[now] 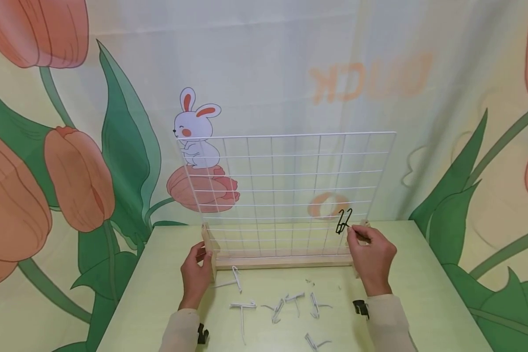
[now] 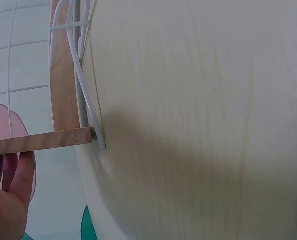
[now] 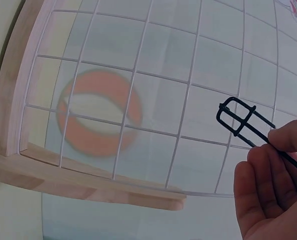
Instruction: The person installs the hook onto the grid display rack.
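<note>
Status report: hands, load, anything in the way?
Right hand pinches black two-pronged wire hook near white wire grid. Left hand holds wooden upright. White wire hooks lie before grid, seemingly not blocking.

Soft, even light washes over the pale yellow-green tabletop (image 1: 422,274) in the head view, casting only faint shadows beside the two beige sleeves (image 1: 386,318). Both wrist views run dimmer and greyer; in the left, a broad, soft-edged shadow darkens the tabletop. In the right, the white wire grid (image 3: 189,83) bows with lens distortion, and the blurred orange ring (image 3: 88,138) lies beyond. Light seems to fall from above, its source uncertain.
</note>
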